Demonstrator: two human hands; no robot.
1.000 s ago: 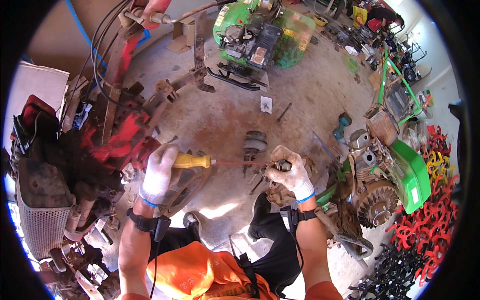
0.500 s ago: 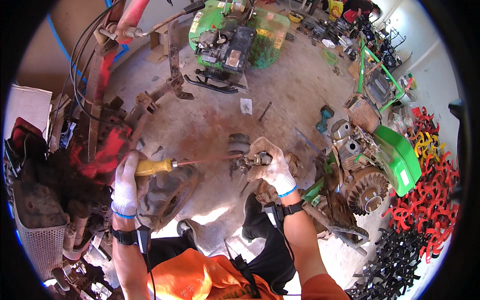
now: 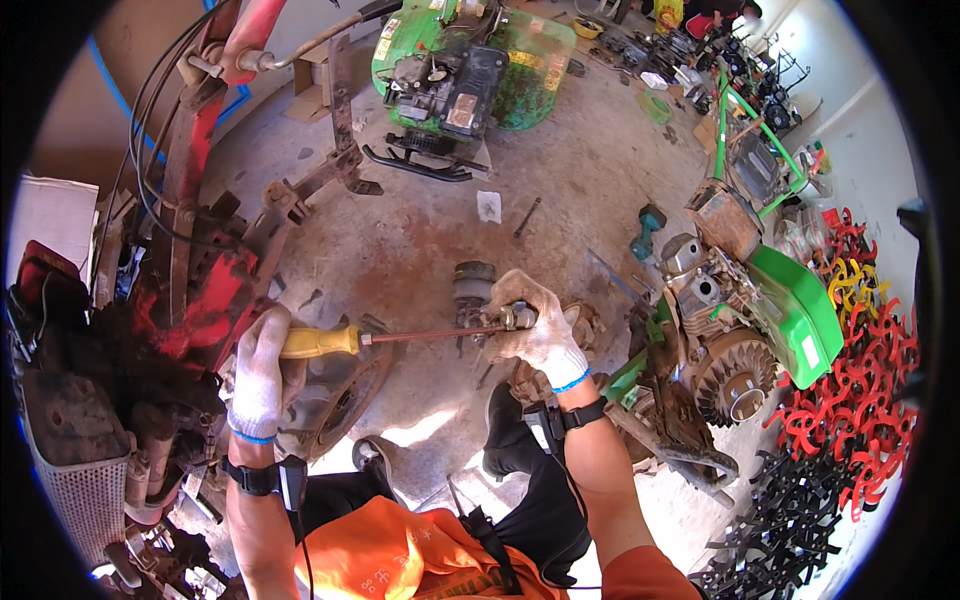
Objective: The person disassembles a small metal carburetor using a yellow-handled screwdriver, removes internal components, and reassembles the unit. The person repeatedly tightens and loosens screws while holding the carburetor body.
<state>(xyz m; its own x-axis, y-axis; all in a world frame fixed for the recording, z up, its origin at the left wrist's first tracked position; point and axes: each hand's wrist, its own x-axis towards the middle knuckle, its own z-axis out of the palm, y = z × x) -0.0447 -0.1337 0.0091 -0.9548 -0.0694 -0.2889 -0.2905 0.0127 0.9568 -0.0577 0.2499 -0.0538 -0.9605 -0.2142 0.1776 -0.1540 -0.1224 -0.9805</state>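
My gloved left hand (image 3: pixel 262 370) is wrapped round the yellow handle of a screwdriver (image 3: pixel 325 342). Its long rusty shaft points right, and the tip meets a small metal part held in my right hand. My gloved right hand (image 3: pixel 540 335) grips that small metal part (image 3: pixel 517 316), whose kind I cannot make out because the fingers cover much of it. Just beyond the right hand, a dark cylindrical part (image 3: pixel 473 280) stands on the floor. Below the screwdriver, near my left hand, lies a large curved metal housing (image 3: pixel 335 395).
To the right sits a dismantled engine with a finned flywheel (image 3: pixel 735 378) and a green cover (image 3: pixel 800 315). Piles of red (image 3: pixel 850 390) and black (image 3: pixel 770 530) curved blades lie along the right wall. A red machine frame (image 3: pixel 200 150) rises at left. Ahead stands a green machine (image 3: pixel 470 80); a teal power tool (image 3: pixel 648 232) lies on the floor.
The screwdriver and my left hand have shifted slightly right and down, so the shaft is nearer level. My right hand has tilted a little around the metal part.
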